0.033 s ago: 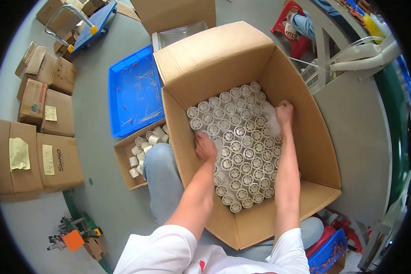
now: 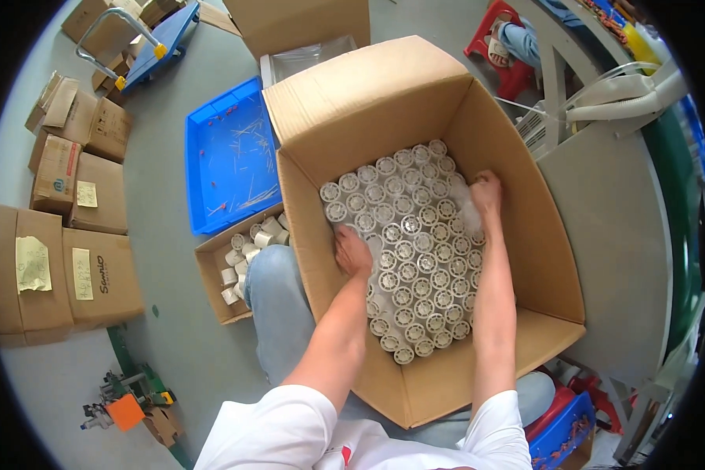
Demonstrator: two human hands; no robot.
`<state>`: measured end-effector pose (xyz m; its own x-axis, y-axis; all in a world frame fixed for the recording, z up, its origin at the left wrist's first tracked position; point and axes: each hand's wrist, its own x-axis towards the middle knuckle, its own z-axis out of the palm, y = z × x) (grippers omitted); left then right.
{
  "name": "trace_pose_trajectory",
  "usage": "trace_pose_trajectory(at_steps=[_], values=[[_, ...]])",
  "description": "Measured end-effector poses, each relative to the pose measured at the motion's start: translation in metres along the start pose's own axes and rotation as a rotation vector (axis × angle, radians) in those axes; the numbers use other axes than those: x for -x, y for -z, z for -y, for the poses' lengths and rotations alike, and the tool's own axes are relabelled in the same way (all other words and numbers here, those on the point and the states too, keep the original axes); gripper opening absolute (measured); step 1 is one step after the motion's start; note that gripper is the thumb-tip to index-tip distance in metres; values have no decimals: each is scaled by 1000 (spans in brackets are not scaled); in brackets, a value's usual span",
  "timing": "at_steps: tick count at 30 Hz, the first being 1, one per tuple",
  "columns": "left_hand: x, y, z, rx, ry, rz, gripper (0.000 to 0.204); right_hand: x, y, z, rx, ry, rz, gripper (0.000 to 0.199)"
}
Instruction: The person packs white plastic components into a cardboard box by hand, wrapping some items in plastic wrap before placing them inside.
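Rows of pale, round, spool-like plastic parts (image 2: 425,262) stand packed on end in an open cardboard box (image 2: 525,290) in front of me. A clear plastic bag (image 2: 467,210) lies around them inside the box walls. Along the right side, my right hand (image 2: 486,193) is closed on a bunched fold of that bag. My left hand (image 2: 354,251) is down between the left wall and the parts, fingers curled against the plastic; its fingertips are partly hidden. Both forearms reach over the near side of the box.
Left of the box lie a blue tray (image 2: 239,157) with thin sticks and a smaller carton (image 2: 227,309) of white cylinders. Stacked cartons (image 2: 102,266) and a blue trolley (image 2: 160,47) stand farther left. A grey table (image 2: 603,235) is at the right, near a person's foot (image 2: 499,51).
My right hand has shifted very slightly, and the plastic beside it has changed shape a little. My left hand stays in place.
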<state>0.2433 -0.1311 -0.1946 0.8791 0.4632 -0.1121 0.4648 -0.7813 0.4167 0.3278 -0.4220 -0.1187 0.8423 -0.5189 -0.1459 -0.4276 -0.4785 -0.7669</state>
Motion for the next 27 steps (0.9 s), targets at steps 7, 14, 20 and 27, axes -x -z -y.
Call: trace_pose_trajectory(at_steps=[7,14,20,27], values=[[-5,-11,4,-211,-11,40,20,9,-32,-55,533,-62,170,45],[7,6,-17,-25,-385,-10,10,-4,-15,-81,348,136,48,36],[-5,-8,-23,-142,-421,185,19,23,12,18,396,214,251,20],[-6,-7,-28,79,22,253,25,90,-35,-27,613,233,464,42]])
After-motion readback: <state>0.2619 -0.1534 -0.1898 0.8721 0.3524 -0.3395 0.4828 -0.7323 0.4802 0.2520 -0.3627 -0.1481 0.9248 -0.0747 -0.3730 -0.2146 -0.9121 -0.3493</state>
